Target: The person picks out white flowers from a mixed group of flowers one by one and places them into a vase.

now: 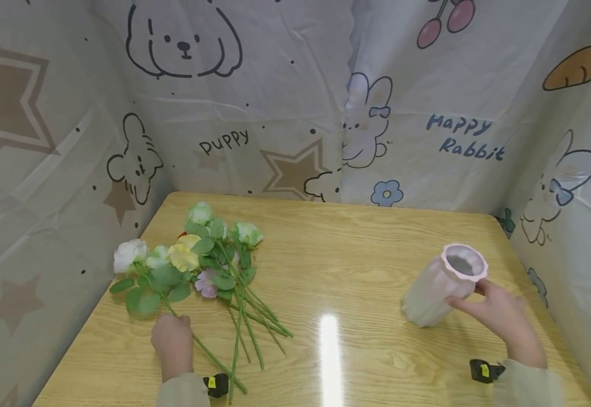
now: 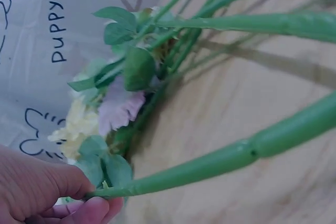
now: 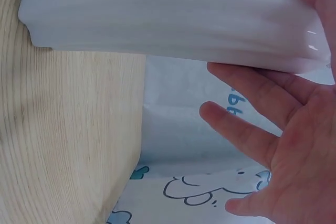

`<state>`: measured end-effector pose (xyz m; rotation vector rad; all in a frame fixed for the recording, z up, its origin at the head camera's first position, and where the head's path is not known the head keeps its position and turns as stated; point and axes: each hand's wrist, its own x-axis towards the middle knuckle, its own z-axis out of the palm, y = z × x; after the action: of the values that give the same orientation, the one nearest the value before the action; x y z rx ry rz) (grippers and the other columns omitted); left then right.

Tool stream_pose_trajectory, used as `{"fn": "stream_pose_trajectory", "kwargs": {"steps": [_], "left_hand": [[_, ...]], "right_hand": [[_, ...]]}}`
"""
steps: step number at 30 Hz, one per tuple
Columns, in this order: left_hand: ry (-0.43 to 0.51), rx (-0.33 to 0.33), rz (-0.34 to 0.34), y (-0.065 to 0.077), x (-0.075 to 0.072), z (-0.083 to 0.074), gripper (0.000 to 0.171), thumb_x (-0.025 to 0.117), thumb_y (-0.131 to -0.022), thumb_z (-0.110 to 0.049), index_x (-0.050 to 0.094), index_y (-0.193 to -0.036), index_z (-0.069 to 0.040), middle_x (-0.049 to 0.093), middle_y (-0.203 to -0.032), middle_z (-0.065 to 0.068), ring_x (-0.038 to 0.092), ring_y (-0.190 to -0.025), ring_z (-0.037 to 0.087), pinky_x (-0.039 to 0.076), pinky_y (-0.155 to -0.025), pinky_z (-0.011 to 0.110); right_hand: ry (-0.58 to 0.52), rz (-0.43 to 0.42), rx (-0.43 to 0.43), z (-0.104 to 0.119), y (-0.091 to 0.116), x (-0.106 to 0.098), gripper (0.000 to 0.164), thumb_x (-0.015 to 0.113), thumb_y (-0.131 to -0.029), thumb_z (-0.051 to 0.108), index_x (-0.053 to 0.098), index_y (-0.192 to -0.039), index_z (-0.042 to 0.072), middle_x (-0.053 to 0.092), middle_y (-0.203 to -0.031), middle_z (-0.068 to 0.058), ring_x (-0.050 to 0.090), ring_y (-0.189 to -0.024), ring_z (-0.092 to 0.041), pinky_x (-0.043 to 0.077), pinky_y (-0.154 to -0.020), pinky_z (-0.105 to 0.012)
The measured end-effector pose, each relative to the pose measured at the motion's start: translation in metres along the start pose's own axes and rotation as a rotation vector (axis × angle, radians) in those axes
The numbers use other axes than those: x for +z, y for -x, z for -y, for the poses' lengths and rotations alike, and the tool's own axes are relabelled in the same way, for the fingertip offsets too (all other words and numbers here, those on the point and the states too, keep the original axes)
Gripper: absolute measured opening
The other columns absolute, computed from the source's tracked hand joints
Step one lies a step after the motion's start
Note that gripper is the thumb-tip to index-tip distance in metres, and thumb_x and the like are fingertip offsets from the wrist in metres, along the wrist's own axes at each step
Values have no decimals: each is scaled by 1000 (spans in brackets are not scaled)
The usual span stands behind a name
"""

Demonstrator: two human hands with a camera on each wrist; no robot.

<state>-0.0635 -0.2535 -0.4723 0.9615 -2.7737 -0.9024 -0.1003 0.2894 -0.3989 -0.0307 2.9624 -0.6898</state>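
My left hand [image 1: 172, 346] pinches the green stem [image 2: 210, 169] of an artificial flower between thumb and fingers. The stem's upper end runs up among the leaves toward a white rose [image 1: 130, 255] at the left of the flower pile. Beside it lie a yellow flower [image 1: 184, 254], a light purple flower [image 1: 206, 283] and pale green roses [image 1: 248, 233], their stems fanned toward the front. On the right side, my right hand [image 1: 501, 316] holds a pale pink-white ribbed vase [image 1: 435, 291] just below its scalloped rim, thumb and fingers on opposite sides; the other fingers spread away from it.
Everything lies on a wood-grain table [image 1: 336, 260], with a bright light reflection at its front middle. A printed cloth [image 1: 275, 102] hangs along the back and both sides, close to the table's edges.
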Motion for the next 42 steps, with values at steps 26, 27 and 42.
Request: {"fn": "stream_pose_trajectory", "kwargs": {"steps": [26, 27, 42], "left_hand": [[134, 162, -229, 10, -22, -43, 27, 42, -86, -11, 49, -94, 15, 55, -83, 29, 53, -64, 34, 45, -63, 51], [143, 171, -230, 11, -23, -46, 29, 41, -86, -10, 49, -95, 15, 55, -84, 30, 53, -64, 34, 45, -64, 51], [228, 283, -265, 18, -35, -105, 29, 42, -88, -17, 49, -103, 8, 61, -84, 23, 55, -62, 28, 46, -56, 42]], "right_hand": [[-39, -40, -89, 34, -6, 17, 72, 61, -73, 53, 50, -117, -2, 57, -117, -25, 49, -107, -50, 5, -86, -82], [-35, -42, -90, 36, -6, 17, 72, 61, -72, 54, 50, -117, -1, 57, -117, -25, 49, -106, -50, 6, -87, -82], [-53, -50, -137, 54, -10, 28, 70, 62, -71, 53, 51, -117, 2, 59, -116, -22, 51, -106, -47, 5, -89, -81]]}}
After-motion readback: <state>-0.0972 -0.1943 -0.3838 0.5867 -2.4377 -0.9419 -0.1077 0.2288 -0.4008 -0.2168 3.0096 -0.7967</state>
